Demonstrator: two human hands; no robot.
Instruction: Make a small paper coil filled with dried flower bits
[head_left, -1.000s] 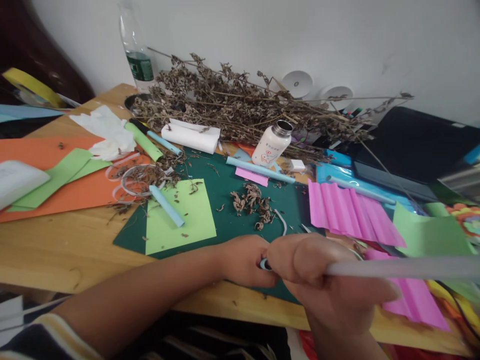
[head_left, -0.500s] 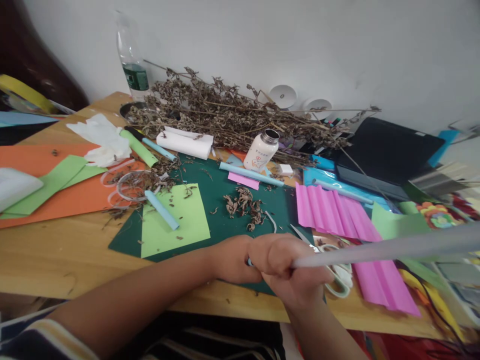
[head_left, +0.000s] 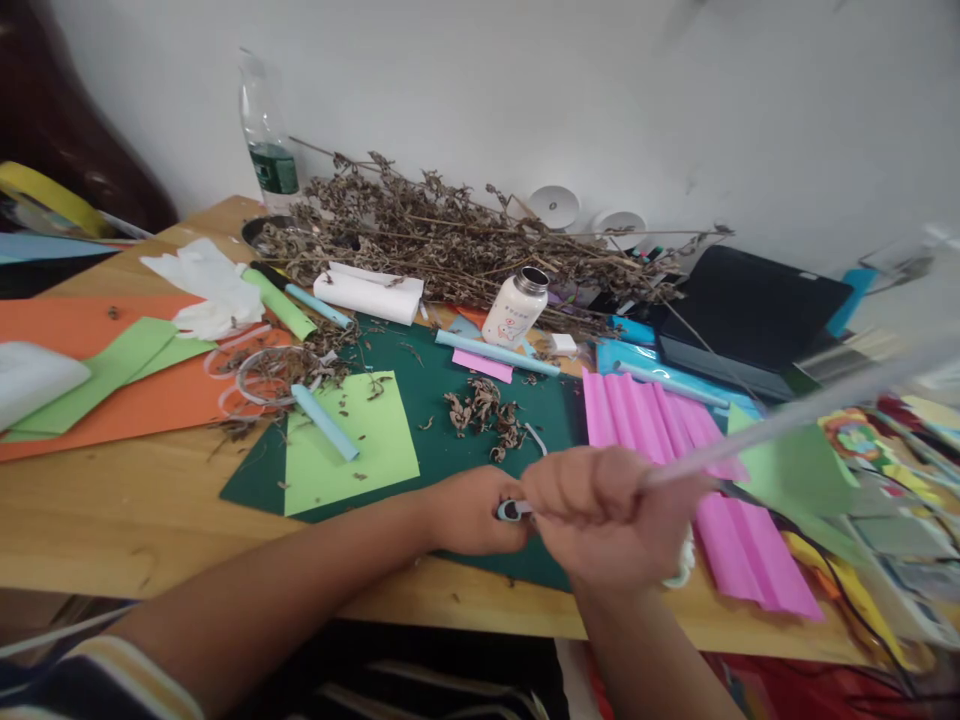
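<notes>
My left hand [head_left: 480, 512] is closed around a small light blue paper tube [head_left: 508, 510], whose open end shows between the fingers. Close beside it, my right hand [head_left: 611, 515] makes a fist on a long whitish strip [head_left: 765, 430]. One length of that strip runs out to the upper right, blurred, and a short pale piece shows between the two hands at the tube's mouth. Crumpled dried leaves [head_left: 487, 412] lie on the green cutting mat [head_left: 442, 460] just beyond my hands. Scissors, mostly hidden behind my right hand, show only part of a handle [head_left: 684, 560].
Dried plant stalks [head_left: 420, 220] spread along the wall behind an open white bottle [head_left: 516, 305]. Pink crepe paper [head_left: 630, 410] lies to the right, near a dark laptop [head_left: 772, 300]. A green paper sheet [head_left: 382, 430] bears another blue roll [head_left: 326, 422]. A plastic bottle [head_left: 266, 140] stands at back left.
My right hand has shifted slightly right and up, tilting the strip's far end higher. The blue tube's end and a bit of strip now show between my hands. The view has turned slightly.
</notes>
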